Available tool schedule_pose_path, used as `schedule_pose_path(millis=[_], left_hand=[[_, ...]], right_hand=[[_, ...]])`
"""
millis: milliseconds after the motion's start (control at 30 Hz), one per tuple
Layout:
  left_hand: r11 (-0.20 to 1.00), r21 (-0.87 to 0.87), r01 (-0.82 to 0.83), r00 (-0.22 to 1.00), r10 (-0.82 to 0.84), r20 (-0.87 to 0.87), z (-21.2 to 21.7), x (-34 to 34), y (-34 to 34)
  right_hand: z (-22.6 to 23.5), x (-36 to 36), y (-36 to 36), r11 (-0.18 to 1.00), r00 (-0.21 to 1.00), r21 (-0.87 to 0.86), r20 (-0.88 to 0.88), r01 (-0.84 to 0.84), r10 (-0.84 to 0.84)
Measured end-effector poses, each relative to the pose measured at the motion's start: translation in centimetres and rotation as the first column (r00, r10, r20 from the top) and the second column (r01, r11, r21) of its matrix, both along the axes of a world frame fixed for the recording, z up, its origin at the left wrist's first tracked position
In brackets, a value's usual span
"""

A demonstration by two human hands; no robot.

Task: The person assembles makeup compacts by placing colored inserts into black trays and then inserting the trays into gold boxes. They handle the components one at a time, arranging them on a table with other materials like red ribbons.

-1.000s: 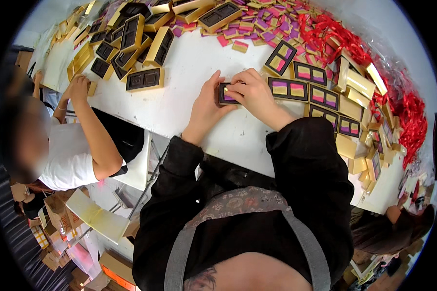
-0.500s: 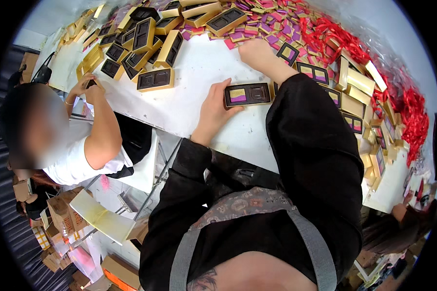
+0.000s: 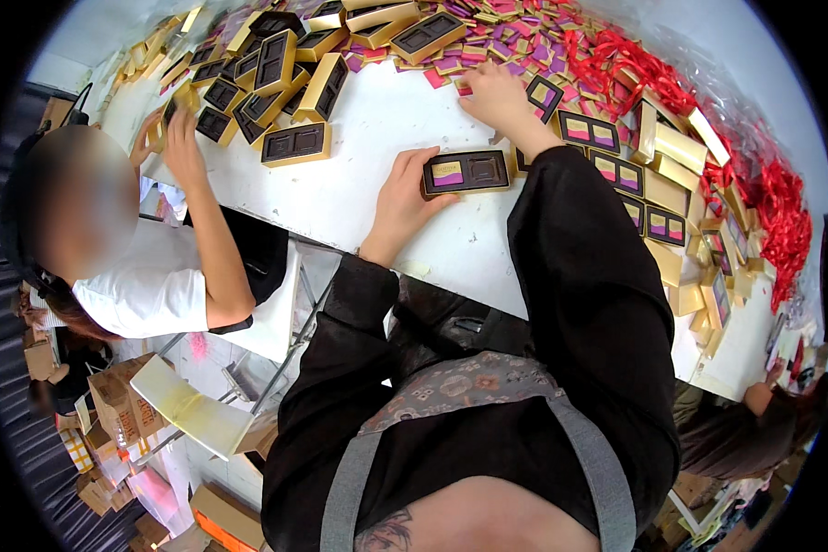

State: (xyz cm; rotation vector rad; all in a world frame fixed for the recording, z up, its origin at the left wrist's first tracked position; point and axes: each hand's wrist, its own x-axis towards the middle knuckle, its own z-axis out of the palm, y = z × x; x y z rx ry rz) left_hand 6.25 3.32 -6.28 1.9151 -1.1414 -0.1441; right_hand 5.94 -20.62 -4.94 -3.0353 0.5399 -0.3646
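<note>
My left hand grips the left end of a gold box with a black two-compartment tray on the white table. A small gold-and-purple square packet lies in its left compartment; the right compartment holds none. My right hand is beyond the box, at the near edge of a heap of small pink, purple and gold square packets. Its fingers are curled in toward the thumb, and what they hold, if anything, I cannot make out. Near its wrist stand boxes with packets in their trays.
Gold boxes with black trays are piled at the back left, one lying nearer. Red ribbons and more gold boxes crowd the right. At left, a co-worker in a white shirt handles a box.
My right hand has shifted slightly right and nearer, its fingers loosening from a tighter curl. My left hand keeps the box in place. The co-worker's arms have moved toward the box pile.
</note>
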Motion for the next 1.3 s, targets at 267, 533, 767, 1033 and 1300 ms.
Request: schedule_pose_path(millis=[267,533,767,1033,1300], left_hand=[[1.0,-0.017,-0.026,0.999,0.027,0.029,-0.4,0.8,1.2],[0.994,0.053,-0.1,0.994,0.102,-0.033,0.8,0.7,1.6],[0.998,0.0,0.062,0.983,-0.061,-0.176,1.4,4.4,2.8],[0.876,0.419,0.24,0.773,-0.434,0.463,3.3,9.5,-7.1],[0.971,-0.214,0.105,0.739,-0.22,-0.637,0.2,9.8,-4.7]], right_hand=[[-0.6,-0.6,-3.1,0.925,0.924,0.052,0.081,-0.377,0.373],[2.3,-10.3,4.4,0.801,0.785,0.032,0.226,-0.597,0.576],[-0.1,-13.0,7.8,0.77,0.743,-0.057,0.228,-0.635,0.63],[0.7,-14.7,8.7,0.83,0.821,-0.035,0.128,-0.557,0.557],[3.0,0.1,-4.4,0.964,0.925,0.197,0.367,-0.18,0.098]])
